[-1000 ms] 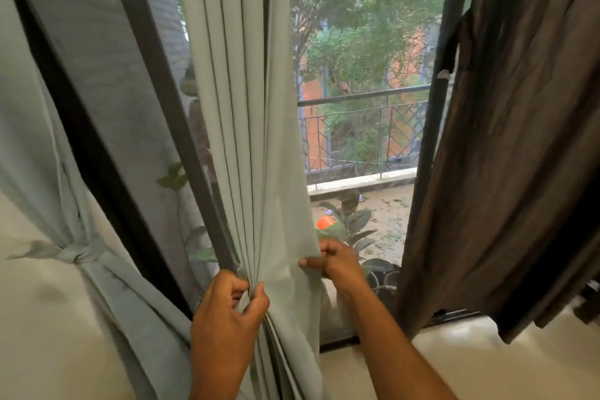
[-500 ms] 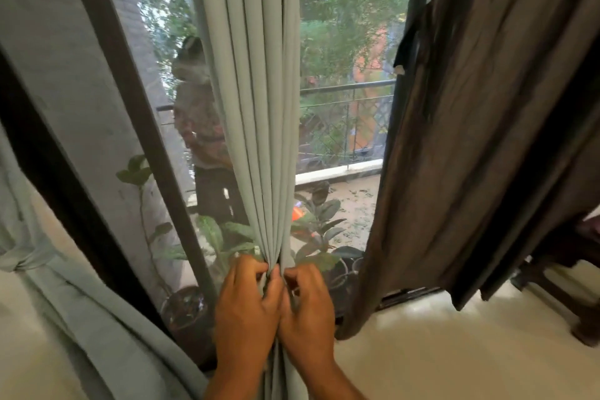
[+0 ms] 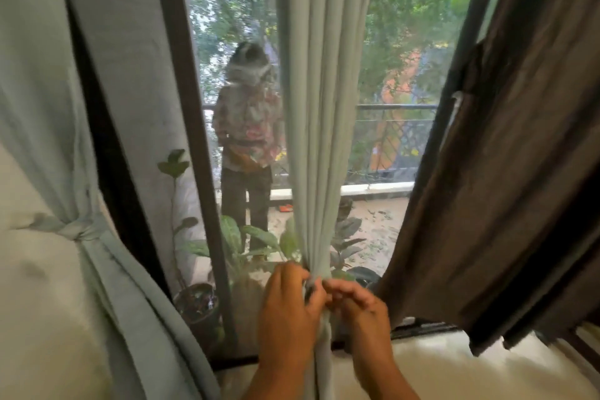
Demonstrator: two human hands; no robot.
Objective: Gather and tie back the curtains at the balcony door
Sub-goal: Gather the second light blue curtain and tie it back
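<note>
Progress looks partial: left curtain (image 3: 58, 146) hangs knotted at the door's left edge. Middle curtain (image 3: 324, 127) is bunched, left hand (image 3: 289, 305) gripping its folds, right hand (image 3: 357, 302) pinching beside; no tie visible. Brown curtain (image 3: 506, 156) hangs loose at the right.

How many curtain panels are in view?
3: a tied pale green curtain far left, a gathered pale green curtain in both hands at centre, a loose brown curtain right.

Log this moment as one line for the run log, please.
stage: gathering | left hand: grips middle curtain | right hand: at same bunch, grip blurred | left curtain: tied | brown curtain: loose
</note>
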